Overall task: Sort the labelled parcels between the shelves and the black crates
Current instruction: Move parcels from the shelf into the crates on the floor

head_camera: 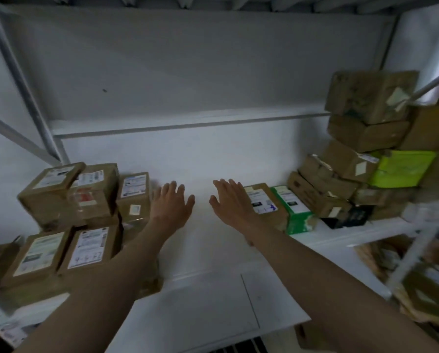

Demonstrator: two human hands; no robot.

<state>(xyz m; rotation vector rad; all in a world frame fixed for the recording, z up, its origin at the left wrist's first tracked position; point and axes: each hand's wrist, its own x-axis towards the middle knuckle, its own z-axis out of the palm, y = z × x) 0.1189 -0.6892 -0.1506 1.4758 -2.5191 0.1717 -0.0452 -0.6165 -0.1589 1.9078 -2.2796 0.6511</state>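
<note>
Both hands are spread flat and hold nothing: the left hand (171, 203) mid-frame beside the left parcels (91, 200), the right hand (230, 202) just beside a brown parcel (265, 203). Bare white shelf (200, 250) lies between them; more parcels stack at right (361, 154).

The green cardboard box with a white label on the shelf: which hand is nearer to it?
Right. The right hand hovers just left of the green cardboard box, one brown parcel between; the left hand is farther left.

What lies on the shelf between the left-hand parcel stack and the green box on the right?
Head view: only the left hand and right hand, fingers spread over bare white shelf, plus one brown labelled parcel beside the green box.
</note>
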